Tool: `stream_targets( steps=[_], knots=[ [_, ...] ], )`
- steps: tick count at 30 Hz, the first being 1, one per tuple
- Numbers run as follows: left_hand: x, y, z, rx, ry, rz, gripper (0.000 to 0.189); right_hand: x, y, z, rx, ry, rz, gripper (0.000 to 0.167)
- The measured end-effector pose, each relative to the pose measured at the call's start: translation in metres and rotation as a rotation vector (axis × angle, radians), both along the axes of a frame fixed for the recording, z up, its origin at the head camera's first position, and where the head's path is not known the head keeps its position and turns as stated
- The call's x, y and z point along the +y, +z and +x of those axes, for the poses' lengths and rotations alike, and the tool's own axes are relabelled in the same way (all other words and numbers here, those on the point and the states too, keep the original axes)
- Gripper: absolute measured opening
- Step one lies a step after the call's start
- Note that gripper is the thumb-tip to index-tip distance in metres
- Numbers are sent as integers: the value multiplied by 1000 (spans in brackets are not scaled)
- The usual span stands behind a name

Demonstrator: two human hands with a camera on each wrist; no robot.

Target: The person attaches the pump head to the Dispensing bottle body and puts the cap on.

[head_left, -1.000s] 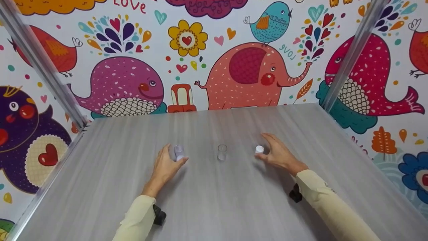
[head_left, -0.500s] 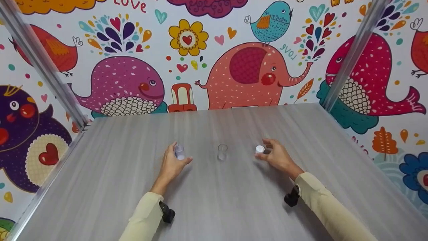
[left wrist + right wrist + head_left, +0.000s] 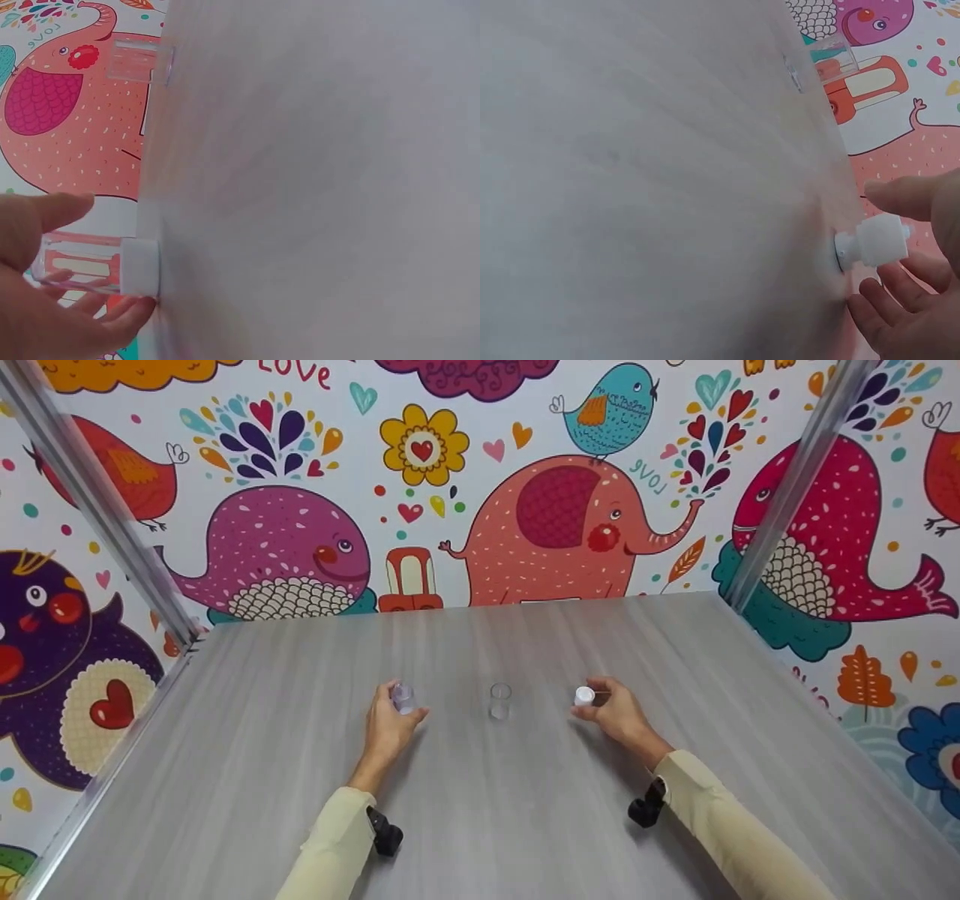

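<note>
My left hand (image 3: 387, 729) is around a clear cylindrical container (image 3: 403, 699) on the table. In the left wrist view its white end part (image 3: 141, 268) is down against the tabletop, the thumb is apart from it, and the fingers lie along its far side. My right hand (image 3: 624, 718) is about a small white piece (image 3: 584, 697). The right wrist view shows this white piece (image 3: 881, 240) with a narrower foot on the table, between spread thumb and fingers, with a gap at the thumb. A clear cylinder (image 3: 500, 703) stands between the hands.
Grey wood-grain tabletop (image 3: 480, 810) extends around the hands. Behind it rises a wall (image 3: 420, 525) with cartoon animals. Metal posts (image 3: 112, 517) stand at the table's back corners. Black wrist cameras (image 3: 386, 834) hang beneath both sleeves.
The left hand has moved slightly right and forward, closer about the clear container. The right hand's fingers have drawn in toward the white piece. The objects have stayed put.
</note>
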State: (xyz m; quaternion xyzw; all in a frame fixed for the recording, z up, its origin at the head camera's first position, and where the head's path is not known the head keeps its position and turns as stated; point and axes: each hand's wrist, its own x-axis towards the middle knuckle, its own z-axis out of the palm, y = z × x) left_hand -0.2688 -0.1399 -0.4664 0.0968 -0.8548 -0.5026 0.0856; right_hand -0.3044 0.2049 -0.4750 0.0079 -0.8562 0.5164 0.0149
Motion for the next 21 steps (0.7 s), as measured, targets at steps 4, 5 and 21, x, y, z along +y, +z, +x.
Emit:
stream_targets(
  steps=[4,5,21],
  knots=[
    [1,-1,0,5,22,11,59,-2,-1,-1,-4,-28,-11,58],
    [1,-1,0,5,26,9,56,-3,-1,-1,-2,-37,-12,57],
    [-2,-6,0,40,49,-37,50,-11,-6,-1,21,-131,6,43]
  ],
)
